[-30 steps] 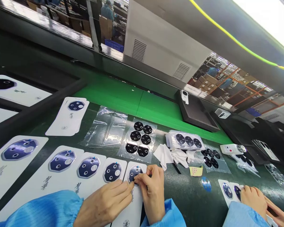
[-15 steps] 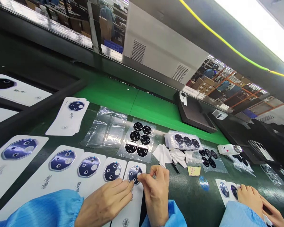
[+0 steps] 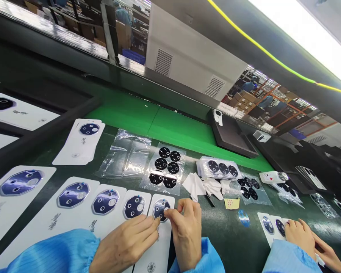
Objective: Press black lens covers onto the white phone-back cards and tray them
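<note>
A white phone back panel (image 3: 152, 252) lies flat on the bench between my hands, its dark blue camera lens cover (image 3: 159, 206) at the top end. My left hand (image 3: 127, 240) has its fingers closed together, with the tips at the cover's lower edge. Thumb and index finger of my right hand (image 3: 187, 231) pinch at the cover's right edge; anything small between them is hidden. To the left, several similar panels (image 3: 108, 220) lie in a row, each with a dark blue cover.
Clear bags of black lens covers (image 3: 161, 167) lie ahead, beside white cloths (image 3: 193, 185) and a yellow note (image 3: 232, 204). A stack of panels (image 3: 79, 146) sits at left. A co-worker's hands (image 3: 301, 239) handle panels at right. A black tray (image 3: 234, 138) stands behind.
The view has shifted very slightly. My hands stay at the same lens cover, with almost no visible movement.
</note>
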The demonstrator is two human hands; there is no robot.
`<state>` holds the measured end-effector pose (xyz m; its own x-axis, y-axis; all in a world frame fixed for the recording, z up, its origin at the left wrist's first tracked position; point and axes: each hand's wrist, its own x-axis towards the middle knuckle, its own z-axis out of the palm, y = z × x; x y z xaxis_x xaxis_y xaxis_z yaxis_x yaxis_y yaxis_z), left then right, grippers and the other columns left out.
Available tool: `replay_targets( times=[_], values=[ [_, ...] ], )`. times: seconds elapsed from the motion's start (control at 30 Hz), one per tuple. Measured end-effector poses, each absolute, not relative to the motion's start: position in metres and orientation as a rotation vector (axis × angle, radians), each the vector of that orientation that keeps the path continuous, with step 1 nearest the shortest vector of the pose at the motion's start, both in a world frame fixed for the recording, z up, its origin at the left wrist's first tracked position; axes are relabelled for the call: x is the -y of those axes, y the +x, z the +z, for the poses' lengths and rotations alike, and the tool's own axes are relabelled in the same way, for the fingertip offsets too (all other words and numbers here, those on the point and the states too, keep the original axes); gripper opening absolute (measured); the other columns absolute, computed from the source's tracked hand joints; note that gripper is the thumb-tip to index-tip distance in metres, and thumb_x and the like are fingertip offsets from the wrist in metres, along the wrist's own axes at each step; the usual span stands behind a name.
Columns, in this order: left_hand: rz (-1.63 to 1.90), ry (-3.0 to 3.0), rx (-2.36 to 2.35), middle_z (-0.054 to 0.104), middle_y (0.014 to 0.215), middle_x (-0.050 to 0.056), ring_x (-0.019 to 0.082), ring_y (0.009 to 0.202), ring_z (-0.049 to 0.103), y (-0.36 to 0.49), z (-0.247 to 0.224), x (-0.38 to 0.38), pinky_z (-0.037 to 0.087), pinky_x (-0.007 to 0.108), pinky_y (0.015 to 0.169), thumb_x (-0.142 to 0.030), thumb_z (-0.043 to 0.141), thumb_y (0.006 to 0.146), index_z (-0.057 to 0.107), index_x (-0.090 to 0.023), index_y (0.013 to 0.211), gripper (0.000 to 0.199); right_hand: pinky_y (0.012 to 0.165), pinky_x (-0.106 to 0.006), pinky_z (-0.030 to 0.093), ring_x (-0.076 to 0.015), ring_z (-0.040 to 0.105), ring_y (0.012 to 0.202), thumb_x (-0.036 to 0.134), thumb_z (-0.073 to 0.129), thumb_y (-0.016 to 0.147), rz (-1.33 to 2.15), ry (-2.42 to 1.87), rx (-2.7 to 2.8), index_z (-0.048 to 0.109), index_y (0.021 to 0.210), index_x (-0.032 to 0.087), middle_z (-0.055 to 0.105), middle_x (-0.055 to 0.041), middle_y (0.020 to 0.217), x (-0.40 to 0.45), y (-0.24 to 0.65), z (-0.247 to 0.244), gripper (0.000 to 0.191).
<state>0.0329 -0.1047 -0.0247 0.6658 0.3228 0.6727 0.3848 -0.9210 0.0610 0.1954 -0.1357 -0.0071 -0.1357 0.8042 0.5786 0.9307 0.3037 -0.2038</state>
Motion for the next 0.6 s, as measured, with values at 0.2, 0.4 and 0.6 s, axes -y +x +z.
replay_targets(
  times=[0.2, 0.4, 0.6],
  values=[
    [-1.111, -2.774, 0.593, 0.067, 0.078, 0.003, 0.013, 0.068, 0.060, 0.0338, -0.0240, 0.1047, 0.043, 0.030, 0.070, 0.002, 0.023, 0.096, 0.061, -0.011, 0.080, 0.044, 0.060, -0.028, 0.034, -0.0177, 0.042, 0.072, 0.011, 0.043, 0.095, -0.314, -1.532, 2.021, 0.061, 0.071, 0.020, 0.048, -0.0029, 0.074, 0.1349, 0.1950, -0.0063, 0.032],
    [-1.096, -2.748, 0.581, 0.067, 0.079, 0.003, 0.013, 0.068, 0.060, 0.0328, -0.0240, 0.1059, 0.043, 0.030, 0.071, 0.002, 0.022, 0.096, 0.060, -0.012, 0.081, 0.044, 0.060, -0.029, 0.032, -0.0174, 0.041, 0.071, 0.014, 0.037, 0.098, -0.368, -1.513, 2.030, 0.062, 0.072, 0.018, 0.048, -0.0039, 0.073, 0.1346, 0.1951, -0.0050, 0.036],
    [-1.078, -2.770, 0.588, 0.067, 0.075, 0.001, 0.012, 0.065, 0.060, 0.0329, -0.0221, 0.1053, 0.046, 0.028, 0.066, 0.000, 0.021, 0.097, 0.059, -0.014, 0.079, 0.045, 0.061, -0.030, 0.031, -0.0178, 0.042, 0.071, 0.010, 0.039, 0.096, -0.349, -1.514, 1.992, 0.064, 0.073, 0.019, 0.049, -0.0037, 0.073, 0.1361, 0.1925, -0.0078, 0.035]
  ],
)
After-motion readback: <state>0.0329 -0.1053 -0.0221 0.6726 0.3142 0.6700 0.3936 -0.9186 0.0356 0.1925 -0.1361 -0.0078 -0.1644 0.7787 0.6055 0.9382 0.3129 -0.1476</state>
